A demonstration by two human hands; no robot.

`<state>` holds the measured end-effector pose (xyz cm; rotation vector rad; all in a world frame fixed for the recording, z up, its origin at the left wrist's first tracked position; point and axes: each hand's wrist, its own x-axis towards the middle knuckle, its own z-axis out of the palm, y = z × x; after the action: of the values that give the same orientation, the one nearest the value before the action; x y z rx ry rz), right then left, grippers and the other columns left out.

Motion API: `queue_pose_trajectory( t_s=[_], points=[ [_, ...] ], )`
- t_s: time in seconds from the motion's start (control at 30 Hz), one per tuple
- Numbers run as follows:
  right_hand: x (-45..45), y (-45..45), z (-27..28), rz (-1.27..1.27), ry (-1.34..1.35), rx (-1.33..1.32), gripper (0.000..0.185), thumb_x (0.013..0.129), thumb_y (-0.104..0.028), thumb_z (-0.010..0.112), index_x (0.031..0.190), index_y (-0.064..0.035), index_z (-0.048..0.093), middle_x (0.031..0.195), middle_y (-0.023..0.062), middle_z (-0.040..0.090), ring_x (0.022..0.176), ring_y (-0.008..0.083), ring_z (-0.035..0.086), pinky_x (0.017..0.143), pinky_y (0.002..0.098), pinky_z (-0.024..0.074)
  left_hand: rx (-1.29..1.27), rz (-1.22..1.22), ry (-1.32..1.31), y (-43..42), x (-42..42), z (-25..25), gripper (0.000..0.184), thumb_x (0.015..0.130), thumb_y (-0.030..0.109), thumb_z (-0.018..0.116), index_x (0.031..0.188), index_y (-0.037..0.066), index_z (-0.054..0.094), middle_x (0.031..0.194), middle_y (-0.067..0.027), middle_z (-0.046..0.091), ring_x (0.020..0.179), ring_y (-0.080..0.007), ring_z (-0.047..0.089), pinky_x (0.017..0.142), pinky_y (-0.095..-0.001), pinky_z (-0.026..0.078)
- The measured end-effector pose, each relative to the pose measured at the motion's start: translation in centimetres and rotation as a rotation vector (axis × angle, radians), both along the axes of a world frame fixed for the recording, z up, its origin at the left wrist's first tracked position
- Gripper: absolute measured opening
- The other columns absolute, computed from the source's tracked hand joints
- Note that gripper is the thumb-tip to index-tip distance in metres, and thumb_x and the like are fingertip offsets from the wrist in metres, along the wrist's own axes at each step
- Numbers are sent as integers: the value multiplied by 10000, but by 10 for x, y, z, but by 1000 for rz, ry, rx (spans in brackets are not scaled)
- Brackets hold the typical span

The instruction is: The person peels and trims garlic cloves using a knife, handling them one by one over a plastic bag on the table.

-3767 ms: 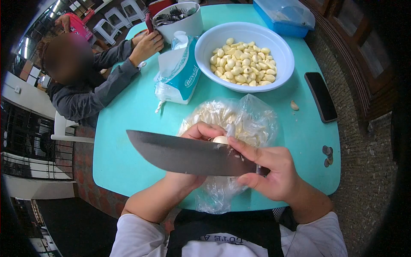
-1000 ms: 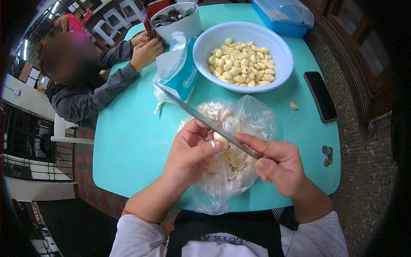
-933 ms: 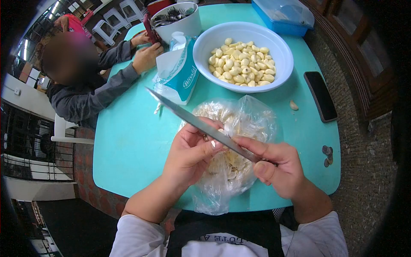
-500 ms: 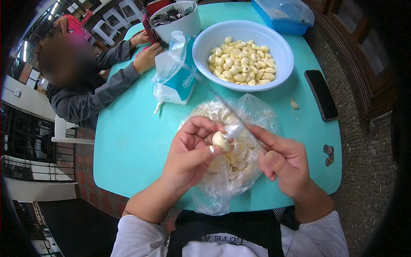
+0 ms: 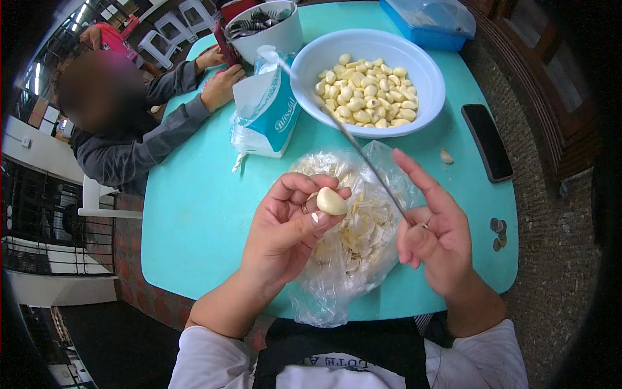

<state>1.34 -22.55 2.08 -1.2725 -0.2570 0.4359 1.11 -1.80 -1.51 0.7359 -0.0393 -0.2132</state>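
Note:
A pale, smooth garlic clove (image 5: 332, 201) is pinched between the thumb and fingers of my left hand (image 5: 278, 227). My right hand (image 5: 440, 240) grips a knife (image 5: 369, 165) near its handle, index finger stretched out; the blade, seen nearly edge-on, points up and left, its tip end overlapping the bowl in view. Beneath both hands lies a clear plastic bag (image 5: 321, 295) with garlic skins (image 5: 363, 236) in it. Beyond it, a light blue bowl (image 5: 431, 97) holds many peeled cloves (image 5: 366, 91). One loose clove (image 5: 446, 156) rests right of the bag.
On the turquoise table (image 5: 194, 214) are a tissue pack (image 5: 272, 110), a white bucket of utensils (image 5: 278, 39), a blue box (image 5: 427, 29), a phone (image 5: 486, 142) and several coins (image 5: 498, 233). A person in grey sleeves (image 5: 155, 136) leans on the left edge, hands holding a dark red object.
The knife has swung away from the clove, up and right, with my right hand. The clove now shows in full in my left hand, without the white scrap seen beside it half a second ago.

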Motion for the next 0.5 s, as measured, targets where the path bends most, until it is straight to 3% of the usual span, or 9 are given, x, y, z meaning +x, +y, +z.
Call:
queue_pose_trajectory(
  t_s=[0.1,0.27,0.5],
  points=[
    [-3,3,0,54,-32,64,677,834,-148,602,1373,7,223,987,98,572,756,37,485,625,163,382,94,7,43,2,-2,-4,326,745,-23,632,1016,56,469,1131,-120,504,1092,-257,506,884,-343,479],
    [-4,1,-11,215,-117,-185,706,813,-161,639,1375,-12,238,898,59,579,614,5,404,531,161,340,-38,-16,-28,-4,-1,-3,350,727,25,670,1016,76,479,1136,-124,512,1103,-265,486,895,-363,462],
    [-4,8,-16,160,-195,-145,620,818,-191,633,1339,-27,340,849,38,594,573,5,401,506,176,358,28,-46,-3,0,-4,-5,354,724,60,686,1017,71,489,1203,-145,491,1082,-244,506,893,-362,457]
  ],
)
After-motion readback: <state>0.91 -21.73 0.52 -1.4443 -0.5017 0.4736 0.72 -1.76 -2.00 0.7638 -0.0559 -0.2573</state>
